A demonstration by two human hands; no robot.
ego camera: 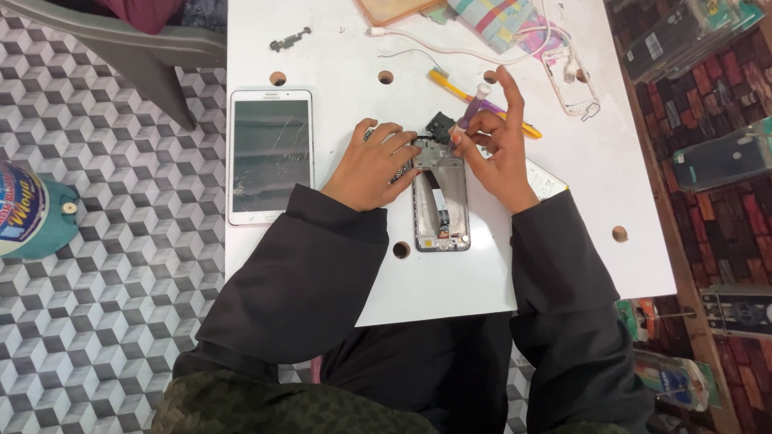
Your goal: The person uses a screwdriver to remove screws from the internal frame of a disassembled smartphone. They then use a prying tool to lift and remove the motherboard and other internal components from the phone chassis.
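an opened phone (441, 201) lies face down in the middle of the white table (338, 64), its back cover off and its insides showing. my left hand (371, 165) rests flat on the phone's left edge, fingers spread and pressing it still, gripping nothing. my right hand (500, 149) is at the phone's far end, thumb and fingers pinched on a thin purple tool (474, 106), index finger lifted straight. the tool's tip meets a small black part (440, 126) at the phone's top edge; whether that part is loose or fixed i cannot tell.

i judge i am midway through taking the phone apart, working that top part free. the next move calls for a light, steady pry while my left hand keeps the frame from sliding.

left of the phone lies one white tablet (270, 155) with a cracked screen. far beyond my right hand are one yellow tool (450, 84), one white cable (450, 50) and one bare white phone frame (572, 80). one small dark part (289, 38) sits at the far left.
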